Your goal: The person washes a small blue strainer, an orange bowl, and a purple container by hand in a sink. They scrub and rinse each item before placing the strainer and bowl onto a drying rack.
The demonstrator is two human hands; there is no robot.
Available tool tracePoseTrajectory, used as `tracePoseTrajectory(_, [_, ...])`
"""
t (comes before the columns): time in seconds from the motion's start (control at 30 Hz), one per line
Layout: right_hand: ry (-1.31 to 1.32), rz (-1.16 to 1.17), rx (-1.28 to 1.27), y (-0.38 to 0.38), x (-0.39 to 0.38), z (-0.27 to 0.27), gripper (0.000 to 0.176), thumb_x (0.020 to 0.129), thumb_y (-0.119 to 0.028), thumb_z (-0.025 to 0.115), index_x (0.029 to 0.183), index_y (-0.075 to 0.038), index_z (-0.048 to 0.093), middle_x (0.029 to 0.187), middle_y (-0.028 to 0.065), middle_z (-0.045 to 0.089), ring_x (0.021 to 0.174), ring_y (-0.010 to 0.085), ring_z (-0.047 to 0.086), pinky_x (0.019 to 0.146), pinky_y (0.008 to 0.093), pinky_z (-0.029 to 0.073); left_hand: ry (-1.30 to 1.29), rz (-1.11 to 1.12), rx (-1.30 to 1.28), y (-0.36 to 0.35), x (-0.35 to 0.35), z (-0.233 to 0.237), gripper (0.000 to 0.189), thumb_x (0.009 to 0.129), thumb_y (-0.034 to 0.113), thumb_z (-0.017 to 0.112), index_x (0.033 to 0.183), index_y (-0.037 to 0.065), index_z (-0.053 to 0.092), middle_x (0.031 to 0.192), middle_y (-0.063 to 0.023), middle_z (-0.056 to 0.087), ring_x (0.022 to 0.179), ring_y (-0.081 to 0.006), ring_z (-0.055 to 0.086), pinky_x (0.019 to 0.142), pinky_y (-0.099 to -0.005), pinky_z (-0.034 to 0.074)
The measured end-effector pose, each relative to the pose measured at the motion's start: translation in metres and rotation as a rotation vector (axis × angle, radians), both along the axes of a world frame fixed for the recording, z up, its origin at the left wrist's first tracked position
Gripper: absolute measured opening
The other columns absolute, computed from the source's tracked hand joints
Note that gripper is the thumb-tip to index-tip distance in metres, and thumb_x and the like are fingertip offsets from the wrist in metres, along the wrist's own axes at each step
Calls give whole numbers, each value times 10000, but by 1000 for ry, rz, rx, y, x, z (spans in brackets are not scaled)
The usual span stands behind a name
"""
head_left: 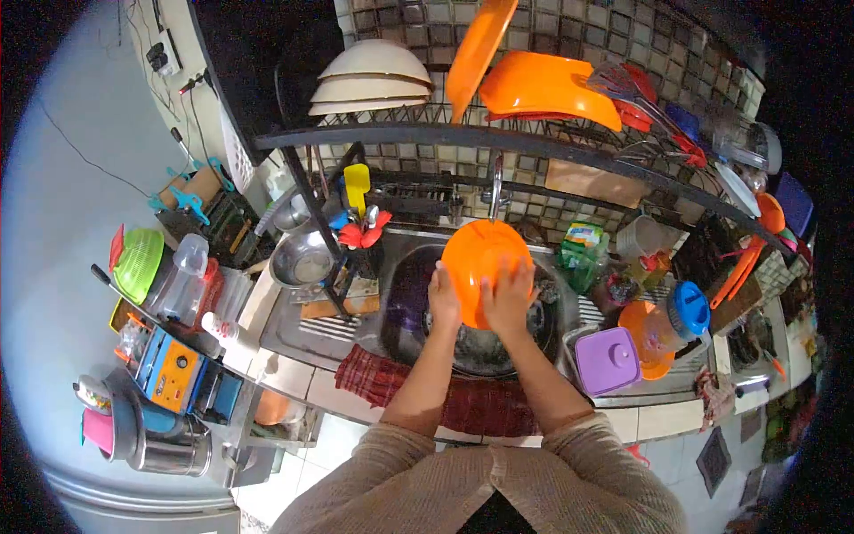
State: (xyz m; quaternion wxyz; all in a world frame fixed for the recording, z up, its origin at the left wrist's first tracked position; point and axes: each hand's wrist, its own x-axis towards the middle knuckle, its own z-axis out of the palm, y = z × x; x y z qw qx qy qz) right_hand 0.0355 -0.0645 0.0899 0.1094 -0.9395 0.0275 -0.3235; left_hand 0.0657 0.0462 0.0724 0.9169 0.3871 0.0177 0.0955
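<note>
Fingers [435, 280] of the left hand [444, 305] are bending a little, holding the edge of an orange bowl [480, 249] at eight o'clock. This bowl is hanging over the sink [393, 271], with the tap [496, 185] pointing from twelve. Right hand's [508, 298] fingers are lying slightly spread on it, at five o'clock. A green bottle [576, 264] is standing at three, a purple box [608, 363] at four.

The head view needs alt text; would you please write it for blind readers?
A person's left hand and right hand hold an orange bowl below a tap, over a sink. Pale bowls rest on a rack above.
</note>
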Motion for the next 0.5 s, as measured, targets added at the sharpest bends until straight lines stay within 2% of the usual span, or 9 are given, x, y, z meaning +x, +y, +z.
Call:
tracePoseTrajectory(0.03, [-5,3,5,4,4,2,564,900,-407,451,1340,-59,396,1368,234,371,1283,398,325,1021,558,244,17,119,164,-2,3,-7,479,964,412,400,1165,-9,509,1089,-95,583,984,-190,554,855,-314,437])
tracePoseTrajectory(0.07, [19,176,70,8,11,6,593,886,-456,444,1356,-99,389,1390,220,348,1306,392,293,1025,584,212,33,237,327,-2,4,-13,481,976,406,367,1120,-20,539,1016,-94,600,909,-177,561,797,-301,440])
tracePoseTrajectory(0.1, [40,349,133,11,17,16,622,873,-506,437,1373,-139,381,1412,206,325,1329,385,262,1029,611,179,106,210,367,2,-1,-9,458,984,379,369,1150,-21,520,1053,-64,577,943,-148,544,843,-281,433])
tracePoseTrajectory(0.23, [45,382,1,19,29,40,610,875,-476,462,1391,-178,334,1426,181,298,1331,360,247,994,632,215,109,194,459,0,-12,3,451,983,376,377,1120,-24,533,1042,-55,578,937,-125,533,836,-273,431])
tracePoseTrajectory(0.3, [74,243,126,20,46,32,517,857,-510,490,1295,-235,484,1309,177,466,1230,329,424,1007,508,303,49,204,493,1,-15,4,428,981,358,395,1092,-27,546,997,-47,592,893,-111,538,797,-259,439])
tracePoseTrajectory(0.33, [74,245,124,10,67,23,517,857,-510,490,1295,-235,484,1309,177,466,1230,329,424,1007,508,303,50,206,491,1,-17,3,428,981,358,395,1092,-27,546,997,-47,592,893,-111,538,797,-259,439])
tracePoseTrajectory(0.4, [340,568,841,-26,110,-4,478,873,-495,514,1197,-147,567,1107,138,607,983,263,590,862,380,454,-13,262,628,3,-20,1,407,979,346,410,1033,-23,572,937,-34,603,823,-95,537,739,-251,445])
tracePoseTrajectory(0.43, [344,567,843,-38,112,-14,478,873,-495,514,1197,-147,567,1107,138,607,983,263,590,862,380,454,-8,261,630,3,-22,6,407,979,346,410,1033,-23,572,937,-34,603,823,-95,537,739,-251,445])
tracePoseTrajectory(0.5, [452,661,1858,-54,103,-32,475,886,-479,530,1093,-59,606,956,72,652,787,183,618,699,304,497,4,266,148,0,-25,20,382,977,328,425,966,-12,598,868,-20,608,753,-86,532,694,-242,444])
